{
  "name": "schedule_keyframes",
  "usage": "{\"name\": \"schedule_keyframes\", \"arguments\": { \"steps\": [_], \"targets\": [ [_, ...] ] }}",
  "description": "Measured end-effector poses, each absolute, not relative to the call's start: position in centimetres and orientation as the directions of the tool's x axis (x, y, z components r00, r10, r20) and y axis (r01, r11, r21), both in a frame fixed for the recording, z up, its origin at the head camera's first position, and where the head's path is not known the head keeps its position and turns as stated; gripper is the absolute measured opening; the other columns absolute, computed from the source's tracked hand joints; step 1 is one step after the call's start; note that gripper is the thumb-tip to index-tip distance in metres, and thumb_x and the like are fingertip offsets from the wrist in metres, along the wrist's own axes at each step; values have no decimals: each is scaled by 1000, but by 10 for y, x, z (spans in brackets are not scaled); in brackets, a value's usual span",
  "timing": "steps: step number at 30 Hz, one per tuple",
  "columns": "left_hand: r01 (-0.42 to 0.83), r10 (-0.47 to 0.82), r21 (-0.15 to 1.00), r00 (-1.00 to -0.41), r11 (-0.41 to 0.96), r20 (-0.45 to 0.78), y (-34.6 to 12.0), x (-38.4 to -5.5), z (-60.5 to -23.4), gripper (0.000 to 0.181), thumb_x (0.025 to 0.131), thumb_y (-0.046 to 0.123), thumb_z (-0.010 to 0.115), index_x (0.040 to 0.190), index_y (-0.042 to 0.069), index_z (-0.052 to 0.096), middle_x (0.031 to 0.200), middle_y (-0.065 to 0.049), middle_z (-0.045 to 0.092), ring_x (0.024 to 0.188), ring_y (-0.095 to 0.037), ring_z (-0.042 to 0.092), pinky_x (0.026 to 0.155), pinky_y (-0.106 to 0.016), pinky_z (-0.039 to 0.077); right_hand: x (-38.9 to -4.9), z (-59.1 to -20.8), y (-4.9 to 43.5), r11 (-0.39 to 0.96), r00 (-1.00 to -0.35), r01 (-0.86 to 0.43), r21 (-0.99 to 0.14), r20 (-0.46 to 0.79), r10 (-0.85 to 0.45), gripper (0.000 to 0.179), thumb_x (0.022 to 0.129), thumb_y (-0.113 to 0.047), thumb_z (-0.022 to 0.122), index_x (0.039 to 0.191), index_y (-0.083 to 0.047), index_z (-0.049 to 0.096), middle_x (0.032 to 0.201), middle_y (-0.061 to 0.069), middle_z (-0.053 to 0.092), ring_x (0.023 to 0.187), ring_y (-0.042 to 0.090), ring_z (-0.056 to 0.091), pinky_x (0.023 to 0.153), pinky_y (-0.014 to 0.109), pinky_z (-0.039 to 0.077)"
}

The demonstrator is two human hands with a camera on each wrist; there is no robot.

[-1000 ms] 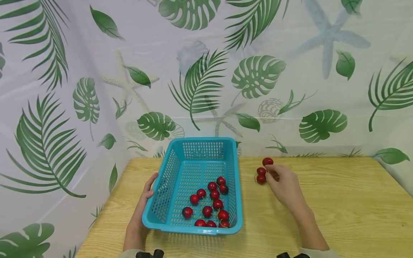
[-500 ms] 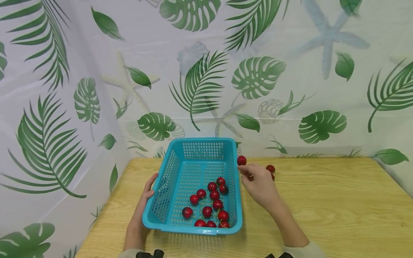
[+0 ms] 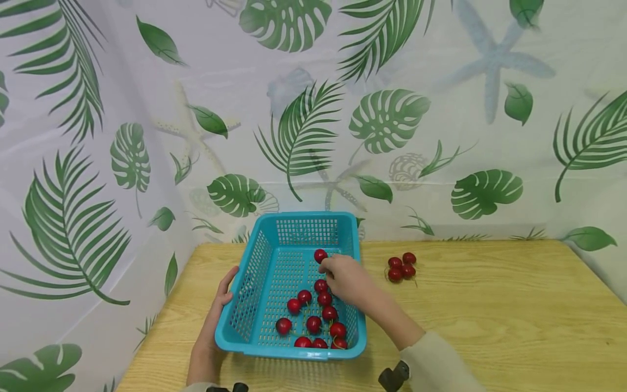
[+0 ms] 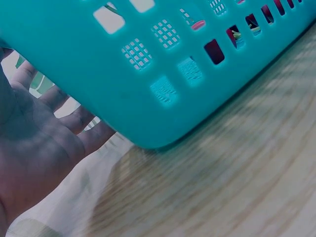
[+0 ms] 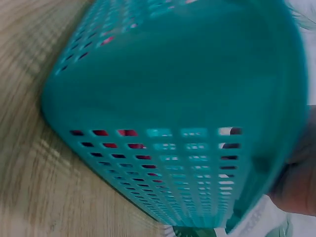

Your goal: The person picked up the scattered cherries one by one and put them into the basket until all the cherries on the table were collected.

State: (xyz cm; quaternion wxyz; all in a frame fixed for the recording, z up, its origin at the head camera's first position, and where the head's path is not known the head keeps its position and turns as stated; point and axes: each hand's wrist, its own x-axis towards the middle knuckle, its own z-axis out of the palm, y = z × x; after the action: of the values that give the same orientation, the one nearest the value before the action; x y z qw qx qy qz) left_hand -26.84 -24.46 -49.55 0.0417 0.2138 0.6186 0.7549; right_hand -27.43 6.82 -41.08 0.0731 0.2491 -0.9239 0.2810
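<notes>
A blue perforated plastic basket [image 3: 360,305] stands on the table, with several red cherries [image 3: 313,325] on its bottom, mostly in the near right part. Over the basket's inside, my right hand [image 3: 346,279] pinches one cherry [image 3: 320,256], which shows just beyond the fingertips; whether by stem or fruit I cannot tell. My left hand [image 3: 219,305] rests at the basket's left side, its fingers extended along the outer wall. In the left wrist view the palm and spread fingers of the left hand [image 4: 42,128] show beside the basket's corner [image 4: 143,118].
Right of the basket, several cherries [image 3: 401,267] lie bunched on the wooden table [image 3: 490,316]. A white leaf-printed sheet [image 3: 441,136] hangs behind the table and along its left side.
My right hand has moved left from the loose cherries, carrying one cherry across the basket's right rim to above its inside. The left hand stays at the basket's side.
</notes>
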Motion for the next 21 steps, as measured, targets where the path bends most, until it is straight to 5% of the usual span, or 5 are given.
{"name": "schedule_keyframes", "arguments": {
  "steps": [14, 15, 21],
  "targets": [
    [232, 335, 940, -890, -252, 309, -243, -271, -502, 61, 97, 10, 28, 135, 55, 44, 136, 25, 44, 123, 2, 48, 98, -22, 40, -294, -433, 37, 815, -859, -511, -274, 124, -497, 19, 80, 12, 60, 84, -6, 65, 72, 3, 62, 66, 17, 56, 61, 32, 51],
    [215, 327, 945, -899, -246, 290, -243, -271, -501, 60, 97, 11, 28, 134, 56, 44, 142, 16, 44, 123, 2, 48, 99, -23, 40, -294, -435, 36, 817, -859, -511, -268, 124, -497, 19, 81, 12, 60, 85, -6, 65, 72, 3, 62, 66, 18, 57, 61, 32, 51],
    [201, 314, 951, -910, -235, 270, -245, -270, -499, 58, 98, 13, 29, 134, 56, 45, 140, 15, 45, 123, 2, 48, 98, -23, 40, -294, -441, 27, 836, -856, -517, -181, 96, -509, 20, 84, 6, 64, 99, -6, 69, 88, 9, 71, 82, 24, 69, 71, 38, 57]
  ]
}}
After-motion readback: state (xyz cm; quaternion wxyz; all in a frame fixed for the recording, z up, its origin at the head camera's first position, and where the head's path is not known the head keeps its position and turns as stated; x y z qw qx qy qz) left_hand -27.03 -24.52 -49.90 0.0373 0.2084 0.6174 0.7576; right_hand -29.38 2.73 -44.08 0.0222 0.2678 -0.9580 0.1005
